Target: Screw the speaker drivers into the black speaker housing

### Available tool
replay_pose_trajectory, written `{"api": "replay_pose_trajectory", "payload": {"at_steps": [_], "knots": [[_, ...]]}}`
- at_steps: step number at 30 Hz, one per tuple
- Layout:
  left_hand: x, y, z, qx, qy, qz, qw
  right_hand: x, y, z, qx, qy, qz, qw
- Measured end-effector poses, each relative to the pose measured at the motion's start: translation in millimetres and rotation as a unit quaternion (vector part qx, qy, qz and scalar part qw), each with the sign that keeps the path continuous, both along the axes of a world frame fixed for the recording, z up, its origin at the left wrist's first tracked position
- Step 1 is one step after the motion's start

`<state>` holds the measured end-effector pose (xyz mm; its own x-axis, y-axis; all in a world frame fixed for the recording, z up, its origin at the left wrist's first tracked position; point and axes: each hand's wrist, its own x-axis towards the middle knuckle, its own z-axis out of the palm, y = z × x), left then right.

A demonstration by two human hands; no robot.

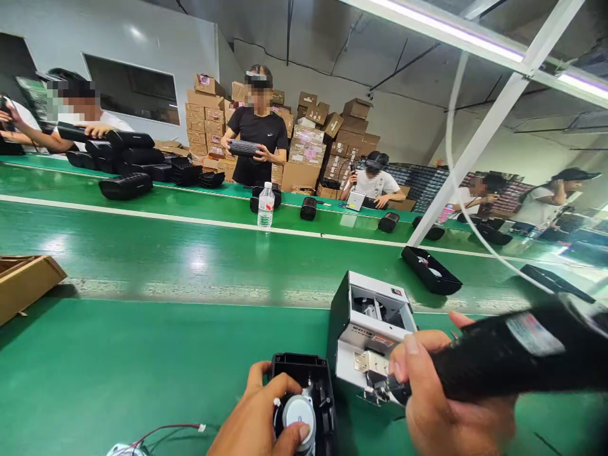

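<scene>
Water bottle upright on the green tabletop; stacked cardboard boxes behind; open carton at left edge; black housings opposite.

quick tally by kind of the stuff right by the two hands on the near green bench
black speaker shell under the left hand: 1
black power screwdriver in the right hand: 1
white screw feeder box: 1
cardboard box: 1
red and white wire: 1
total: 5
</scene>
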<state>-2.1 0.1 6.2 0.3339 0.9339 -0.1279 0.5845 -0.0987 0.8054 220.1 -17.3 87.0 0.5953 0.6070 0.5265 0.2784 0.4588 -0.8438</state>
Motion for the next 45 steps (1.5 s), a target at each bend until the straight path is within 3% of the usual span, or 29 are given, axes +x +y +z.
{"api": "replay_pose_trajectory", "payload": {"at_steps": [3, 5, 11, 20, 30, 45], "knots": [[-1, 0, 6.7, -0.019, 0.004, -0.010, 1.000, 0, -3, 0.5, -0.098, 0.043, 0.087, 0.991], [-1, 0, 6.4, -0.016, -0.005, -0.009, 1.000, -8, -7, 5.6, -0.113, 0.088, 0.133, 0.981], [-4, -2, -7.4, 0.024, -0.043, 0.005, 0.999, -44, 6, 22.7, 0.060, 0.134, 0.158, 0.976], [-8, 1, -3.0, 0.021, -0.075, -0.025, 0.997, -50, 28, -21.0, 0.013, 0.093, 0.212, 0.973], [-5, -1, 9.7, 0.011, -0.063, -0.015, 0.998, -51, 31, -39.9, -0.014, 0.082, 0.222, 0.972], [-2, -2, 9.9, 0.015, -0.045, -0.004, 0.999, -59, 24, -36.9, -0.032, 0.044, 0.268, 0.962]]}}
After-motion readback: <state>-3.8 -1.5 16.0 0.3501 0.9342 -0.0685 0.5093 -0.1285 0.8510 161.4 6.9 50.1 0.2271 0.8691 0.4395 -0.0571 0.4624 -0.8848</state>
